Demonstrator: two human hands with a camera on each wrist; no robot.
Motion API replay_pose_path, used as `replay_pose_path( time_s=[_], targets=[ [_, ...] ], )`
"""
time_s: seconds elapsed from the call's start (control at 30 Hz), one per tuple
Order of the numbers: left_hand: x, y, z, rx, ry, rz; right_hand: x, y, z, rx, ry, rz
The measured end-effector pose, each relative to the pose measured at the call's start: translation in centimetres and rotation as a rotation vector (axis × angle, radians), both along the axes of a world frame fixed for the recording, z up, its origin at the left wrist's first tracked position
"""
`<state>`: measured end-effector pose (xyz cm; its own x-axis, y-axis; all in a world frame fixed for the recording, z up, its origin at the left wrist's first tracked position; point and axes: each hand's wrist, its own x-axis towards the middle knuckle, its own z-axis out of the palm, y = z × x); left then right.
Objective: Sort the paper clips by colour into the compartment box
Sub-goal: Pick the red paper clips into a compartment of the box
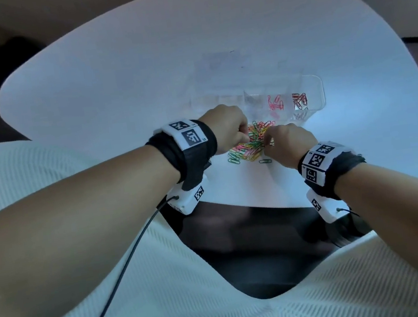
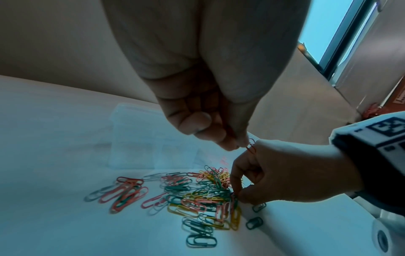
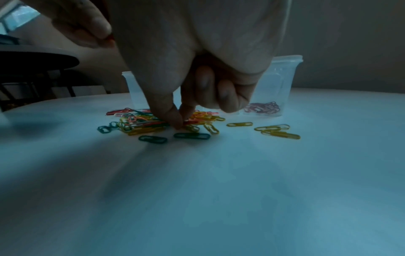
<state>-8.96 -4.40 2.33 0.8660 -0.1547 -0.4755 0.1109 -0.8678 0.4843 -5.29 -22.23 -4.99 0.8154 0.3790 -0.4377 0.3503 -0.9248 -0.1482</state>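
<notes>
My left hand [image 2: 210, 110] pinches a red clip [image 2: 251, 148] between thumb and fingertips, raised above the pile of paper clips [image 2: 197, 195]. My right hand [image 3: 197, 83] reaches down into that pile, thumb and forefinger closed on a red clip there, the other fingers curled. The loose mixed clips lie on the white table [image 1: 112, 78] under and between my fingers. Just beyond my fingertips stands the clear compartment box [image 1: 316, 91], with pink clips [image 1: 276, 103] and red clips [image 1: 300, 100] in adjoining compartments.
</notes>
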Motion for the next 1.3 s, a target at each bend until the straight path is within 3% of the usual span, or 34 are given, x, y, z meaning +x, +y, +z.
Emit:
replay_pose_path(
  time_s=[0.53,0.9,1.3],
  targets=[
    [1.4,-1.2,-0.7,-0.003,-0.014,0.021,-0.4,-0.1,0.5,-0.03,-0.079,-0.027],
    [1.8,-1.8,-0.9,-0.013,-0.031,0.056,0.2,-1.8,0.2,0.372,0.082,-0.308],
    [2.2,-2.7,-0.9,-0.046,-0.028,0.071,0.9,-2.8,0.3,0.578,0.165,-0.346]
  ],
)
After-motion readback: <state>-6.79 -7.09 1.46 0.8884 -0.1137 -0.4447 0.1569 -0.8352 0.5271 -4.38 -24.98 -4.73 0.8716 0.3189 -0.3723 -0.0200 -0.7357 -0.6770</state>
